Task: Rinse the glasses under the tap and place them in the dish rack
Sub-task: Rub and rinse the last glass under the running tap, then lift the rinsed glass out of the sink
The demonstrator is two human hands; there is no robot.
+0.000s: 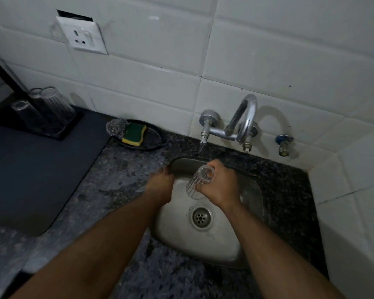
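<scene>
Over the sink (249, 214), the right hand (219, 186) wraps around one ribbed glass (200, 180), tilted, its open mouth toward the tap (244, 121). At the sink's far-left rim, the left hand (160, 183) rests with fingers curled over the edge, holding nothing. Far left, three glasses (52, 104) stand upside down in the black rack (67, 131). One sponge (134, 134) lies in a dish (156, 139) near the rack.
</scene>
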